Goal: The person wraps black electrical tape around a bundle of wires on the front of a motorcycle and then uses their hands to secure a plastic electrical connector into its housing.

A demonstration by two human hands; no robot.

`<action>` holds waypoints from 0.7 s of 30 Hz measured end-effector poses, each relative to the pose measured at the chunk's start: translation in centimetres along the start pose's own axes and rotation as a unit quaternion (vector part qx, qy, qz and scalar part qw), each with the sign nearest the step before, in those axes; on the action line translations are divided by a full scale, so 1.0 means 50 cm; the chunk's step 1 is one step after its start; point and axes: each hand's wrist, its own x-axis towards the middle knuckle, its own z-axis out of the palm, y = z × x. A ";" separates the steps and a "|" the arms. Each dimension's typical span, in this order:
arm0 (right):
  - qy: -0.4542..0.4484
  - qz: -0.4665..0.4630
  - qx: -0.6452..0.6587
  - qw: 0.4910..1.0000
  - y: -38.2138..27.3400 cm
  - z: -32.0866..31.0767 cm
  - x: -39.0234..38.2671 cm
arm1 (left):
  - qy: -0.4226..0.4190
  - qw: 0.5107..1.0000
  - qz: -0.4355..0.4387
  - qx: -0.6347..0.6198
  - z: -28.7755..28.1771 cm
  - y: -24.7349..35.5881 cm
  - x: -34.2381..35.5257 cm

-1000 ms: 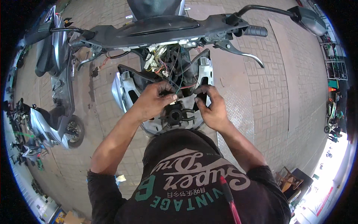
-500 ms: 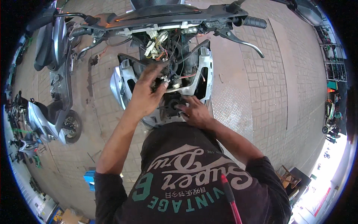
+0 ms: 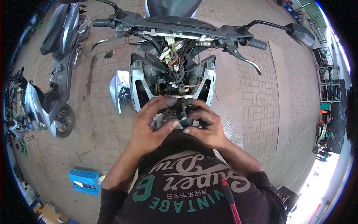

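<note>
My left hand (image 3: 153,121) and my right hand (image 3: 203,123) are both closed around a black round plastic part (image 3: 183,115) in front of my dark shirt. Just beyond them is the silver front frame (image 3: 136,80) of a dismantled scooter, with a tangle of wires and white connectors (image 3: 169,52) under the handlebar cover (image 3: 181,23). A silver side panel (image 3: 117,89) shows left of the frame. Some of my fingertips are in shadow around the part.
Another silver scooter (image 3: 52,112) stands on paving at the left. A blue toolbox (image 3: 84,181) lies at lower left. A diamond-plate metal sheet (image 3: 231,123) is right of the scooter. Shelving (image 3: 330,89) and a bright doorway (image 3: 317,179) line the right side.
Both hands have left the wiring and moved down toward my body, now gripping the round black part. The handlebar appears shifted in the view, and more of the blue toolbox shows.
</note>
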 end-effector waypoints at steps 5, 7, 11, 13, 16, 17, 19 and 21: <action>0.032 -0.120 -0.081 0.989 -0.068 -0.012 0.003 | -0.001 0.996 0.075 0.046 0.013 0.053 0.000; 0.043 -0.151 -0.104 0.982 -0.087 -0.015 0.003 | 0.010 0.992 0.103 0.069 0.016 0.073 -0.002; 0.053 -0.172 -0.166 0.970 -0.118 -0.013 -0.004 | 0.033 0.984 0.156 0.073 0.012 0.086 -0.012; 0.050 -0.196 -0.219 0.955 -0.135 -0.012 -0.009 | 0.043 0.981 0.175 0.066 0.010 0.087 -0.016; 0.040 -0.192 -0.278 0.940 -0.160 -0.011 -0.022 | 0.058 0.968 0.224 0.096 0.009 0.089 -0.022; 0.045 -0.200 -0.295 0.933 -0.167 -0.009 -0.024 | 0.065 0.955 0.260 0.129 0.006 0.085 -0.020; 0.052 -0.217 -0.325 0.919 -0.181 -0.004 -0.026 | 0.070 0.930 0.314 0.180 -0.001 0.089 -0.021; 0.043 -0.223 -0.330 0.916 -0.192 -0.002 -0.029 | 0.066 0.909 0.351 0.212 -0.009 0.097 -0.022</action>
